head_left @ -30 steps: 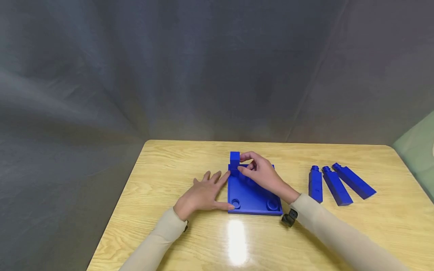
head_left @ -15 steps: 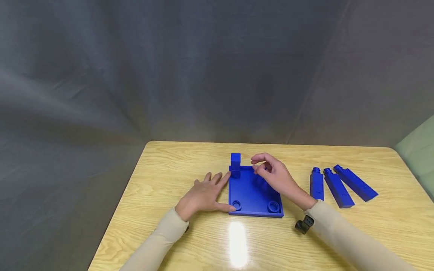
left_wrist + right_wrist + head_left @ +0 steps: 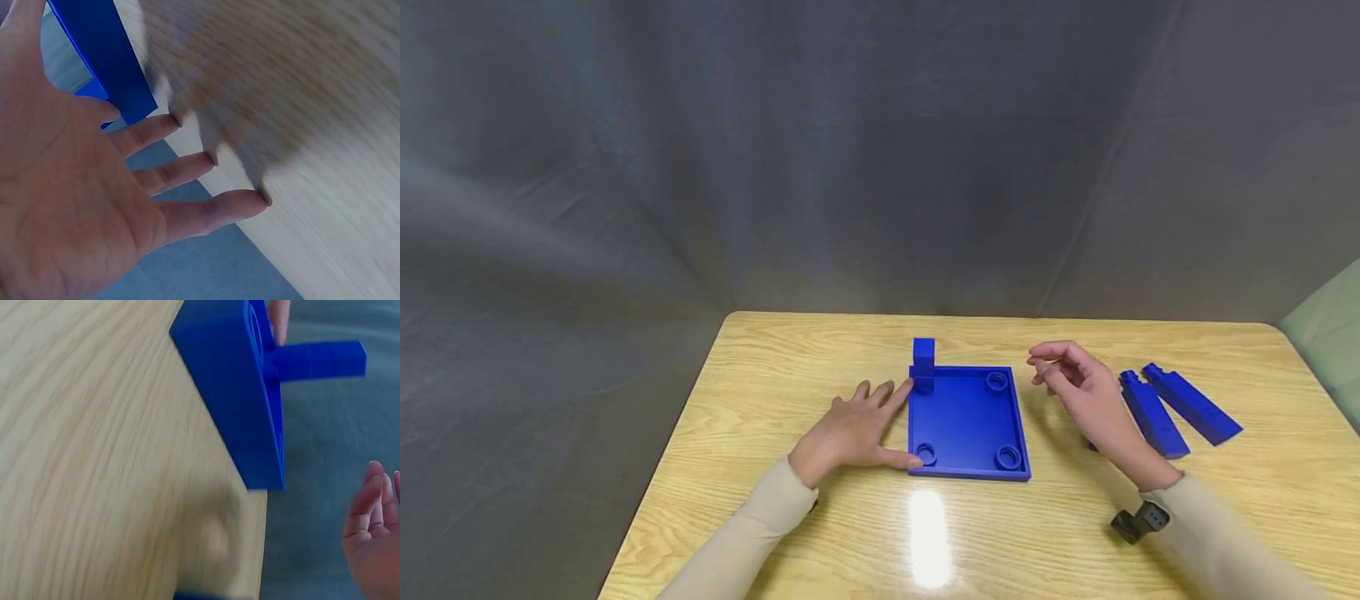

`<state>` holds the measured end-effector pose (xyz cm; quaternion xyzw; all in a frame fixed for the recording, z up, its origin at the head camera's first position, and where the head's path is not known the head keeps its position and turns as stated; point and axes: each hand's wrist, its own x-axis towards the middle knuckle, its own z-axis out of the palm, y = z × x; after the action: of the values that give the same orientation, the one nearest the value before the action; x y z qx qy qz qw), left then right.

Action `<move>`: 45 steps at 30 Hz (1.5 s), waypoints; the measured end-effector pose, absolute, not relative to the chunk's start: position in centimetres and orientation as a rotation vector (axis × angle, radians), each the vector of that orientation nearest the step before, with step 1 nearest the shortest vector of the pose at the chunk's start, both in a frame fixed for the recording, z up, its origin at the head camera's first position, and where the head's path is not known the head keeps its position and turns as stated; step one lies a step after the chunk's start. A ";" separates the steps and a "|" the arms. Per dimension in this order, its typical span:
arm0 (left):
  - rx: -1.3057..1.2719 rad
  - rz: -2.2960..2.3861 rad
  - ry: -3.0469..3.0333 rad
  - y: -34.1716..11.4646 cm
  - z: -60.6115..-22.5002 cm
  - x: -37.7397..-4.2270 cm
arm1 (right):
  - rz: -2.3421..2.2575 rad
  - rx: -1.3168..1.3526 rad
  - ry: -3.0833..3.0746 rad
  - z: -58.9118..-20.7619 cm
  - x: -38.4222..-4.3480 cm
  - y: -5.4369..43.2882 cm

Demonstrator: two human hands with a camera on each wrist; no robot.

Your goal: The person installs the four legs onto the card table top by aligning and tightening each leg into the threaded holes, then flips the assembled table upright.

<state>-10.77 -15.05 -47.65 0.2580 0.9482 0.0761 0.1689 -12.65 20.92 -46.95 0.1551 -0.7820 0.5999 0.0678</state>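
A square blue tray-like base [image 3: 966, 425] with a low raised rim lies on the table. Round ring-shaped sockets show at three corners, and a blue square post [image 3: 923, 360] stands upright at the far left one. My left hand [image 3: 853, 433] is spread along the base's left side, index fingertip near the post and thumb over the front left corner. In the left wrist view the other fingertips rest on the wood. Off to the right, my right hand [image 3: 1086, 400] hovers with loosely bent fingers, holding nothing.
Right of the base lie blue posts with threaded ends, one [image 3: 1152, 421] beside another slanted post [image 3: 1195, 406]. A third is almost wholly hidden behind my right hand. The wooden table [image 3: 760, 375] ends at a dark curtain [image 3: 880, 167].
My right hand has let go of the upright post and moved right, past the base towards the lying posts. The post stays standing. My left hand keeps its place.
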 end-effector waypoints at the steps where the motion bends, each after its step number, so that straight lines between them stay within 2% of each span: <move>1: 0.735 0.216 2.698 -15.1 -47.7 -10.8 | 1.801 0.444 -2.358 -46.9 -12.6 21.4; 21: 0.730 0.232 2.697 -14.7 -47.9 -10.5 | 1.841 0.158 -2.252 -47.8 -10.6 30.7; 36: 0.724 0.212 2.706 -14.8 -47.9 -10.6 | 1.550 -0.240 -2.366 -48.9 -9.3 35.8; 45: 0.721 0.211 2.707 -14.8 -48.0 -10.6 | 1.606 -0.459 -2.457 -50.5 -8.6 38.8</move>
<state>-10.57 -14.75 -48.03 0.2532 0.9503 0.0742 0.1653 -8.59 38.82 -50.49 -0.1539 -0.8240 0.5386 0.0854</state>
